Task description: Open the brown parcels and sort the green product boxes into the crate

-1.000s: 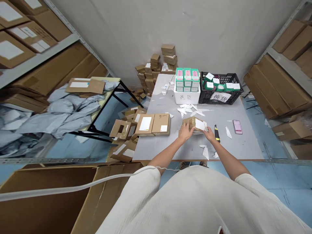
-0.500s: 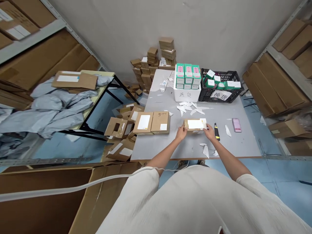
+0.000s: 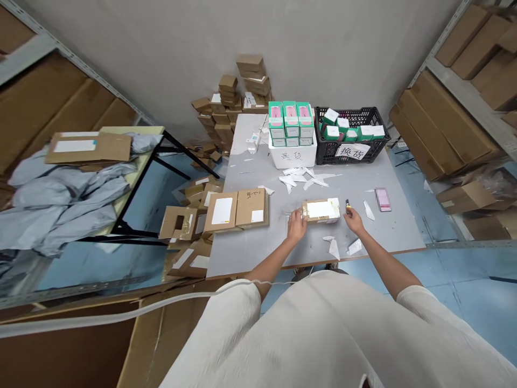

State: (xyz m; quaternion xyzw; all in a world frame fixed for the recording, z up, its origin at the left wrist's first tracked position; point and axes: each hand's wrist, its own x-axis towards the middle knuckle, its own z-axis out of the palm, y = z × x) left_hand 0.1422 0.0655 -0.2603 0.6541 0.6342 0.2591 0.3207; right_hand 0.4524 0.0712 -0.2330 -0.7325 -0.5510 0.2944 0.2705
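A small brown cardboard box [image 3: 322, 210] with a white label on top lies on the grey table [image 3: 242, 178]. My left hand [image 3: 297, 225] is at its left end, fingers closed against the end and thumb toward the near side. Off the box's right end, my right hand [image 3: 354, 220] is closed around a black and yellow utility knife [image 3: 348, 204], whose dark tip points away from me. Most of the knife is hidden under the fingers. Torn white paper scraps [image 3: 333, 249] lie just in front of the box.
Flat-topped brown boxes [image 3: 236, 209] rest at the table's left. Behind are a white bin [image 3: 293, 156] of green and pink boxes and a black crate [image 3: 331, 153]. A phone [image 3: 383, 199] lies right. Opened cartons [image 3: 189, 226] crowd the floor at left; a white cable [image 3: 169, 302] crosses nearby.
My right hand has left the box and taken hold of the utility knife on the table. The left hand stays at the box's left end. The whole view has shifted slightly.
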